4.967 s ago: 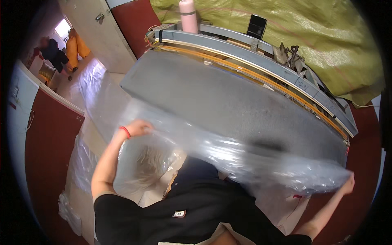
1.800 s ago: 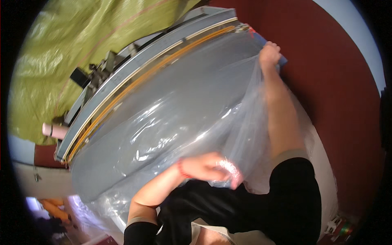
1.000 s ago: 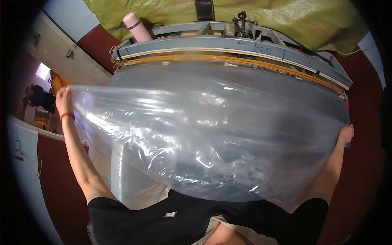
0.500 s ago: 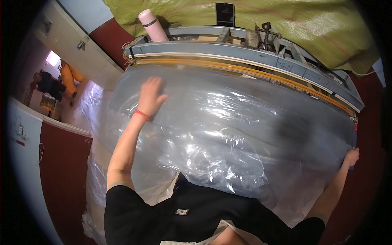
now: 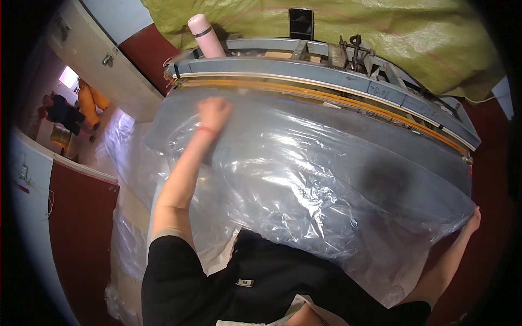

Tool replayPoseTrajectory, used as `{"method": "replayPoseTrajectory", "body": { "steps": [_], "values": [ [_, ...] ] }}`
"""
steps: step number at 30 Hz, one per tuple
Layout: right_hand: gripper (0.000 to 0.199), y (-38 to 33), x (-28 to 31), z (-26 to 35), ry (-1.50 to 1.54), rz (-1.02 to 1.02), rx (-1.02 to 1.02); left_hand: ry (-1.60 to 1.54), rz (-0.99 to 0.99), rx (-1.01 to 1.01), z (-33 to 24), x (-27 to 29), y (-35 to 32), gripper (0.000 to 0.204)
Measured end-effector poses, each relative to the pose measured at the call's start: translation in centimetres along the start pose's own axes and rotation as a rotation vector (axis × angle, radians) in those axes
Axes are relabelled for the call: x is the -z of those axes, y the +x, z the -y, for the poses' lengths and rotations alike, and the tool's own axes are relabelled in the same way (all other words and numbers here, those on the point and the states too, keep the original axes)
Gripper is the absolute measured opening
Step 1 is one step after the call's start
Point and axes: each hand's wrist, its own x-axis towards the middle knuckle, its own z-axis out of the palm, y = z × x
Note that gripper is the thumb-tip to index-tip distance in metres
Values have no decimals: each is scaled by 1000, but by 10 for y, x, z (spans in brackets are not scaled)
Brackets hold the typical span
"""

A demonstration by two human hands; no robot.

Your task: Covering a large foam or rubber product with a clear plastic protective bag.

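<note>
A large see-through plastic sheet point(image 5: 261, 163) is spread over the worktop before me, shiny and wrinkled. My left hand point(image 5: 215, 113), slightly blurred, is closed with its fingers curled in at the sheet's upper left part; creases run from it. At the far right, my right hand point(image 5: 474, 220) grips the sheet's edge, which is stretched into a point there. Just beyond the sheet lies a long grey metal frame point(image 5: 283, 68) with orange strips point(image 5: 304, 89) along its near side.
On the frame's far side stand a pink flask point(image 5: 206, 37) and a metal clamp point(image 5: 356, 49). A dark phone point(image 5: 301, 24) leans on yellow-green woven sheeting point(image 5: 413, 38). More plastic point(image 5: 125, 233) hangs at left; through the doorway is another person point(image 5: 64, 113).
My left hand has gone from spread flat to closed and moved slightly right. My right hand has shifted a little down, and the sheet's right edge has drawn toward me.
</note>
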Motion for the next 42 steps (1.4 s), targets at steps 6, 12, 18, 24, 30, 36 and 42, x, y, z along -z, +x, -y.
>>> {"method": "replayPoseTrajectory", "body": {
  "steps": [6,12,18,24,30,36,42],
  "values": [
    [37,-38,53,32,-21,44,104,-71,-70,96,-22,8,-2,17],
    [33,-9,62,34,-106,186,-109,-22,-57,-117,-15,7,19,16],
    [22,-39,-112,67,-786,-304,456,-710,-264,350,28,16,39,23],
    [16,-30,-217,6,-324,-135,571,-707,-406,467,122,-61,50,17],
    [17,-35,-258,15,-157,-71,417,-837,-329,486,156,-70,65,18],
    [18,-39,-261,22,-105,-69,302,-900,-348,504,170,-58,58,13],
    [12,-53,-253,44,29,-47,255,-1106,-412,635,141,-52,64,10]
  ]
}}
